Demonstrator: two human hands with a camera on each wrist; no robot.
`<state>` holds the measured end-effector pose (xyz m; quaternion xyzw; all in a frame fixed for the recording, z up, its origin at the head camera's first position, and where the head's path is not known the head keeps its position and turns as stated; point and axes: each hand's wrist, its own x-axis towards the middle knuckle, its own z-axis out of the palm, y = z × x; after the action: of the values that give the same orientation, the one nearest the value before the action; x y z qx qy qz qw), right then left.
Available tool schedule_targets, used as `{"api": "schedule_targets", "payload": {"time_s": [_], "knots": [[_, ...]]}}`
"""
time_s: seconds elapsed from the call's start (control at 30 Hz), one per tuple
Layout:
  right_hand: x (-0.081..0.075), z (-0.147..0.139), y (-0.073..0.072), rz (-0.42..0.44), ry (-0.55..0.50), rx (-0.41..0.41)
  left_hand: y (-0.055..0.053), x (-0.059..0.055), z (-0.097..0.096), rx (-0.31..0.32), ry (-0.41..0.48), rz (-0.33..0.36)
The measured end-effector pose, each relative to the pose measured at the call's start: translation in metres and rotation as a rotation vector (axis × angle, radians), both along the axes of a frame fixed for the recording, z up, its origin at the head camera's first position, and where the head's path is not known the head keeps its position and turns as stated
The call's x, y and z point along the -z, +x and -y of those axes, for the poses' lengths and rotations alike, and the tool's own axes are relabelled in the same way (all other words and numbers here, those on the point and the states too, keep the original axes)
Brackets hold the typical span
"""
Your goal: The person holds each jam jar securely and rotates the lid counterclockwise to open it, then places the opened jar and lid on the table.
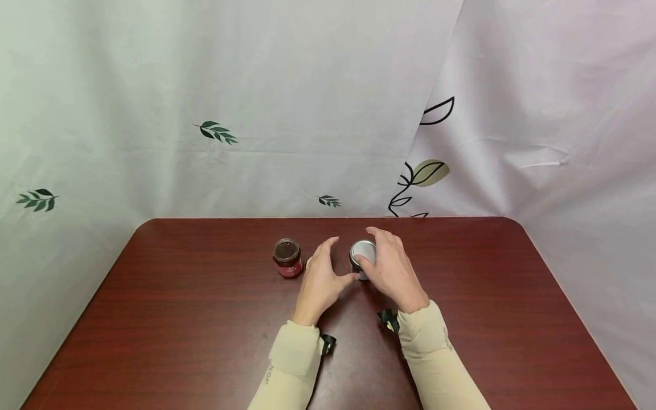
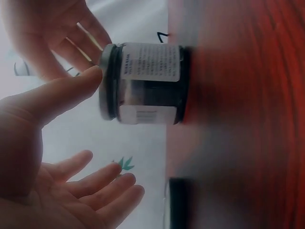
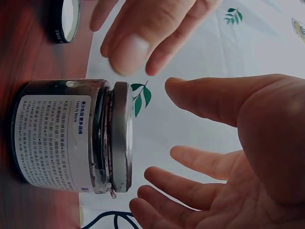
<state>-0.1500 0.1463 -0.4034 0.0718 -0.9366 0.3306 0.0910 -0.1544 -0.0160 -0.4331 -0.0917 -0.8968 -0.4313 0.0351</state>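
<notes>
A glass jar (image 1: 362,250) with a silver lid (image 3: 122,138) and a white printed label (image 3: 55,143) stands upright on the table. My right hand (image 1: 393,267) reaches round its right side, thumb and fingers spread; in the right wrist view they are apart from the lid. On the jar's left is my left hand (image 1: 322,278), fingers spread and nothing gripped, its thumb close to the jar. Farther left stands a second jar (image 1: 288,261), dark-topped with a red label. A dark-rimmed lid with a white inside (image 3: 70,19) lies on the table, mostly hidden behind the left hand in the head view.
Both jars stand toward the back of the reddish-brown wooden table (image 1: 205,330). White cloth (image 1: 307,85) with leaf prints hangs behind the table and along its sides. A small black device (image 1: 328,344) is strapped at each wrist.
</notes>
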Motion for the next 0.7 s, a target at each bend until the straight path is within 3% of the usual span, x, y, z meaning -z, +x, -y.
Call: {"api": "schedule_targets", "payload": {"time_s": [0.7], "knots": [[0.007,0.002,-0.003,0.037,0.037,0.008,-0.006,0.014,-0.013,0.029,-0.003,0.047]]}}
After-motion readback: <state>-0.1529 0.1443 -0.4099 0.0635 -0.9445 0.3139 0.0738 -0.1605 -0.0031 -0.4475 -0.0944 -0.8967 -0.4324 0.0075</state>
